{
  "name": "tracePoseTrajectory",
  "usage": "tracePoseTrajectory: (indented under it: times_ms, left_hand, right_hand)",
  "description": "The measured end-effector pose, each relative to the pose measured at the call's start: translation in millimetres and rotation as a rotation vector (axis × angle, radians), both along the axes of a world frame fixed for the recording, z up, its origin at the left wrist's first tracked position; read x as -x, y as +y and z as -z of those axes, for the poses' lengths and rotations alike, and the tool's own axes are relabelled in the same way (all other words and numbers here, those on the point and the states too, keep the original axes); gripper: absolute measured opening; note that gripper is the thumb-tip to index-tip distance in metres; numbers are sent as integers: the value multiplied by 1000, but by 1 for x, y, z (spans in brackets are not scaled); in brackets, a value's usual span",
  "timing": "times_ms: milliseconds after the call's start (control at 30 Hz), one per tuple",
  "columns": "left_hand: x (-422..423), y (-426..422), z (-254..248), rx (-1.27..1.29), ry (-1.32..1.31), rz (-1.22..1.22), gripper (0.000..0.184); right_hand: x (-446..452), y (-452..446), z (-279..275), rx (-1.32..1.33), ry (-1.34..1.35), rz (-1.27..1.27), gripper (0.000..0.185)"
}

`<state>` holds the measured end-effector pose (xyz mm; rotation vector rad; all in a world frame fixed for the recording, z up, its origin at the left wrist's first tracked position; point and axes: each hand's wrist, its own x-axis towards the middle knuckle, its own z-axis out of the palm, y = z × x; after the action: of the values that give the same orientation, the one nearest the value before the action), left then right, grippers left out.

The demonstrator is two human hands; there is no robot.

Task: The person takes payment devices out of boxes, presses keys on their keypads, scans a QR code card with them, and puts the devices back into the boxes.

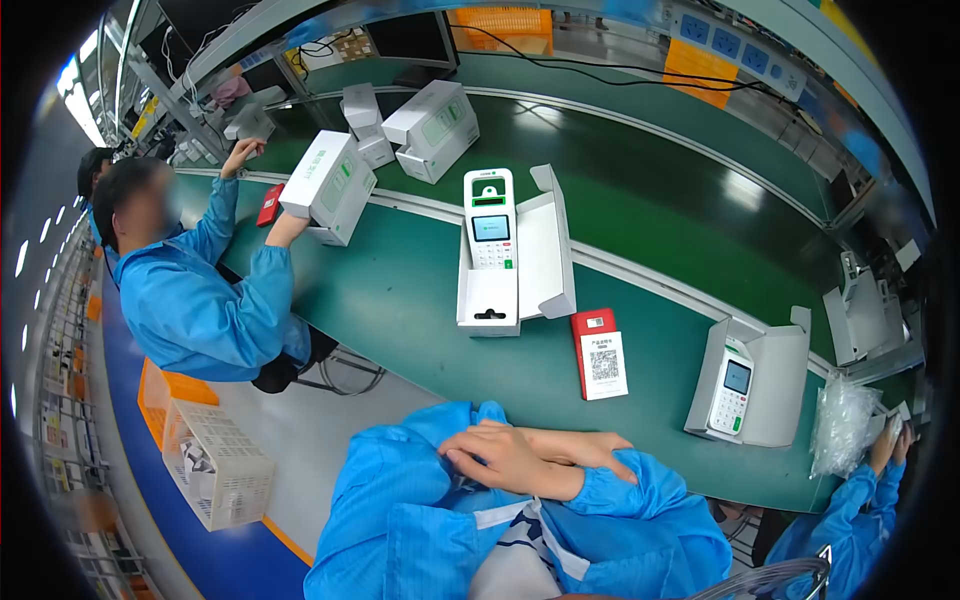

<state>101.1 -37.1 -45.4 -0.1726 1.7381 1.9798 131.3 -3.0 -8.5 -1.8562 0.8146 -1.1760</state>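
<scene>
My forearms are crossed in front of me, in blue sleeves. My right hand (488,455) rests on my left sleeve, fingers extended and holding nothing. Across on the other side, my left hand (602,453) lies against my right sleeve, also with nothing in it. Beyond my hands, a white payment terminal (492,225) with a lit screen lies in an open white box (545,250). A red box (580,350) is on the green table, with a white leaflet bearing a QR code (606,366) on it.
At right, a second open box (780,400) holds another terminal (733,390), beside clear plastic bags (842,425). On the left, a co-worker (205,300) handles a white box (330,190) near a red box (269,205). More white boxes (435,130) stand on the conveyor (620,170).
</scene>
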Motion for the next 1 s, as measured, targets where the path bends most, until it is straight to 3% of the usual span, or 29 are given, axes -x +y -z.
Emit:
tracePoseTrajectory:
  times_ms: [167,367,467,533,567,600,633,700,733,767,800,867,933,1000]
  left_hand:
    - [-20,4,6,-16,21,-78,77]
    - [1,4,4,228,39,10,63]
    - [2,6,-14,220,251,-2,54]
    - [-8,13,-2,-113,312,-251,46]
    - [-23,13,5,-277,302,-397,42]
    - [-43,3,10,-161,241,-456,39]
    - [-60,-9,12,-37,179,-531,36]
    - [-86,-23,-13,-168,237,-574,36]
    - [-99,-29,-21,-229,262,-610,36]
    - [-115,-32,-18,-130,349,-744,37]
    - [-133,-36,-13,-25,436,-877,38]
    - [-168,-65,5,-54,758,-1137,33]
    - [-170,-81,12,397,684,-1739,35]
    - [-141,-97,-3,711,578,-1828,47]
  right_hand:
    - [-3,4,0,-33,14,6,15]
    - [-9,5,4,71,9,26,15]
    - [13,7,3,106,-68,47,14]
    - [39,19,-14,160,-113,77,13]
    - [57,32,-1,276,26,389,11]
    - [80,50,10,387,179,682,9]
    - [112,58,-10,468,155,865,8]
    - [155,84,21,327,380,1406,18]
    - [169,92,20,215,558,1550,28]
    - [176,105,34,-25,544,1635,34]
    - [184,113,51,-38,627,1688,33]
    - [193,119,56,33,722,1748,34]
    - [194,121,74,85,739,1764,30]
    - [200,131,86,-7,648,1804,26]
